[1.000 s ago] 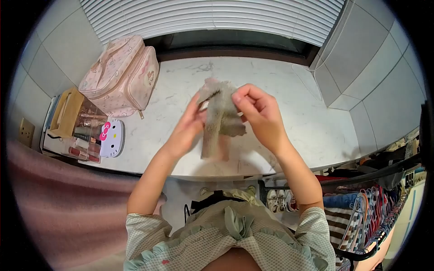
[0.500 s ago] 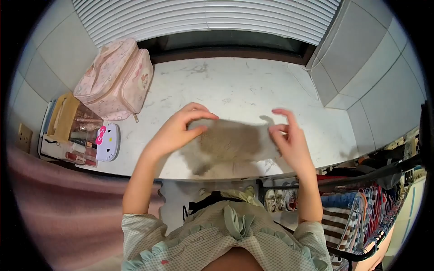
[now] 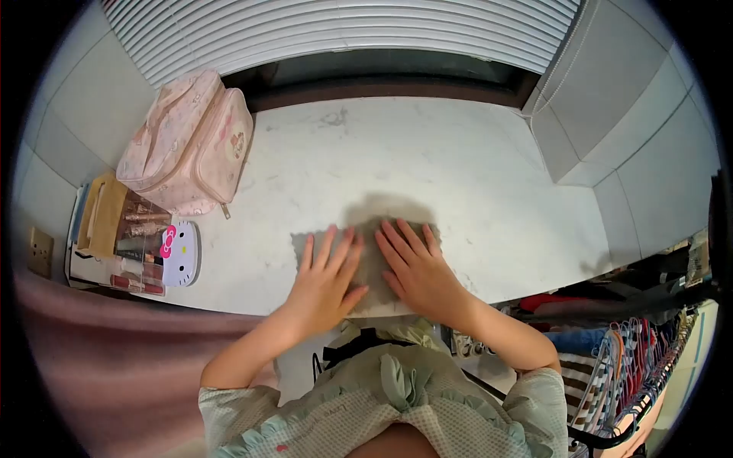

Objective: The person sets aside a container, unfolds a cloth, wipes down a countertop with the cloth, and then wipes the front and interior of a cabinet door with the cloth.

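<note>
A soft pink bag (image 3: pixel 187 149) sits at the back left of the white counter (image 3: pixel 489 168), with a handle on top and a zip down its side. In front of it is a see-through box (image 3: pixel 143 243) with makeup inside. A tan box (image 3: pixel 103 215) stands just to the left of that. A white cat-face case (image 3: pixel 180 254) with a pink bow leans by the see-through box. All of these are to the left, well apart from the hands. White blinds (image 3: pixel 343 23) hang over the window at the back. A pink curtain (image 3: pixel 137 351) hangs low on the left, and clothes (image 3: pixel 634 359) hang on a rack low on the right.

The person's elbows are bent and point out to the sides. Both arms reach in over the front edge, and the hands come close together near the middle.

A grey cloth (image 3: pixel 370 263) lies flat on the counter by the front edge, under both hands. The left hand (image 3: pixel 324 278) is wide open on it, palm down, fingers a little apart. The right hand (image 3: pixel 416 267) is open the same way beside it, its fingers leaning a bit left. Both hands touch the cloth but do not grip it.
</note>
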The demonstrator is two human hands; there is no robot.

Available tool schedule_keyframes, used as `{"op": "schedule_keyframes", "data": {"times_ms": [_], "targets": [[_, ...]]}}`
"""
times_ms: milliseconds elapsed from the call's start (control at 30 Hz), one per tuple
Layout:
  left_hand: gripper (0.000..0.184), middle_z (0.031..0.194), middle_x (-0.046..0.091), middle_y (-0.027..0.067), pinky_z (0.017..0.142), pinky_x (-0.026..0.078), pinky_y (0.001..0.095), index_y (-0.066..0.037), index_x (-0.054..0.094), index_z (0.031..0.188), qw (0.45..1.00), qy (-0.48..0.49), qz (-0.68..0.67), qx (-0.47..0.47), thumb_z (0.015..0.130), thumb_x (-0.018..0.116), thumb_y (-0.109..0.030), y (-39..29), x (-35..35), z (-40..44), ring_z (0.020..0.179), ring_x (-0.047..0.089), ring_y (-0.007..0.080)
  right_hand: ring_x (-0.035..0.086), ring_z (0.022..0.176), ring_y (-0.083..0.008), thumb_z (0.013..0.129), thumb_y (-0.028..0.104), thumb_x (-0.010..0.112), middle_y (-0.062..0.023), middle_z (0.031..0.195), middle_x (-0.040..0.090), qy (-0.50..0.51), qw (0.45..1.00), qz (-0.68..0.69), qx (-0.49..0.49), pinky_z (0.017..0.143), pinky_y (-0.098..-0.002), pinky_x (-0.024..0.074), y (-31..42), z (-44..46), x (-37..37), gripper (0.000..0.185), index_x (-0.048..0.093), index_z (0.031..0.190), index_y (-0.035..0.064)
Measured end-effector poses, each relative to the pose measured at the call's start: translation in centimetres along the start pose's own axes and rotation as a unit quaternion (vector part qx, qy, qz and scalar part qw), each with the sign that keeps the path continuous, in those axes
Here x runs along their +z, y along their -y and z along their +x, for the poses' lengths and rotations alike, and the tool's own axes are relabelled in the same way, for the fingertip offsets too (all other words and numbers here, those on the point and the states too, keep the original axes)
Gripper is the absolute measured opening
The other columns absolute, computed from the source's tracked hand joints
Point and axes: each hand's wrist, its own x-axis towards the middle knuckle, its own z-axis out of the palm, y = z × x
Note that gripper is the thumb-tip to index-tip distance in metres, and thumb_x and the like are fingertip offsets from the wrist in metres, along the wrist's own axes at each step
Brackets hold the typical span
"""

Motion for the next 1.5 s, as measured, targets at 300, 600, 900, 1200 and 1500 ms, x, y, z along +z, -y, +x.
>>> {"op": "schedule_keyframes", "data": {"times_ms": [300, 600, 900, 1200, 1500], "targets": [[0.060, 0.137, 0.026, 0.0198, 0.104, 0.012, 0.0506, 0.007, 0.028, 0.130, 0.998, 0.038, -0.041, 0.006, 0.085, 0.047, -0.027, 1.7, -0.2, 0.1, 0.129, 0.020, 0.0358, 0.019, 0.130, -0.0342, 0.086, 0.035, 0.043, -0.0159, 0.139, 0.026, 0.067, 0.997, 0.024, -0.010, 0.104, -0.0492, 0.0146, 0.4, 2.4, -0.9, 0.060, 0.027, 0.134, 0.0017], [0.051, 0.134, 0.031, 0.0215, 0.104, 0.021, 0.0439, 0.008, 0.033, 0.126, 0.989, -0.141, 0.007, -0.041, 0.084, 0.043, -0.019, 11.8, 2.7, 8.9, 0.127, 0.026, 0.0342, 0.025, 0.129, -0.0273, 0.087, 0.028, 0.039, -0.0142, 0.137, 0.031, -0.058, 0.997, 0.004, -0.059, 0.105, -0.0412, 0.0170, -7.0, 15.5, 4.6, 0.054, 0.030, 0.132, -0.0007], [0.057, 0.134, 0.025, 0.0280, 0.106, 0.016, 0.0438, 0.015, 0.028, 0.125, 0.997, -0.029, -0.063, -0.016, 0.081, 0.047, -0.016, 4.0, 0.3, 2.7, 0.127, 0.022, 0.0371, 0.021, 0.130, -0.0311, 0.085, 0.025, 0.043, -0.0208, 0.137, 0.027, 0.047, 0.991, 0.078, -0.103, 0.106, -0.0427, 0.0153, -2.6, 7.2, 0.0, 0.057, 0.028, 0.130, -0.0061], [0.055, 0.135, 0.027, 0.0245, 0.105, 0.018, 0.0425, 0.011, 0.028, 0.127, 0.992, -0.106, 0.024, -0.062, 0.083, 0.045, -0.019, 10.5, 2.9, 12.6, 0.128, 0.024, 0.0347, 0.024, 0.129, -0.0288, 0.087, 0.020, 0.041, -0.0182, 0.136, 0.031, -0.009, 0.995, 0.036, -0.097, 0.106, -0.0409, 0.0170, -11.6, 16.2, 3.5, 0.051, 0.030, 0.130, -0.0046], [0.054, 0.137, 0.029, 0.0188, 0.107, 0.015, 0.0382, 0.007, 0.030, 0.129, 0.990, -0.134, 0.033, -0.039, 0.087, 0.037, -0.027, 11.8, 6.0, 23.5, 0.130, 0.023, 0.0283, 0.021, 0.131, -0.0276, 0.088, 0.025, 0.034, -0.0153, 0.139, 0.028, -0.052, 0.998, -0.002, 0.030, 0.107, -0.0401, 0.0159, -20.1, 16.7, 3.6, 0.051, 0.028, 0.132, -0.0004]]}}
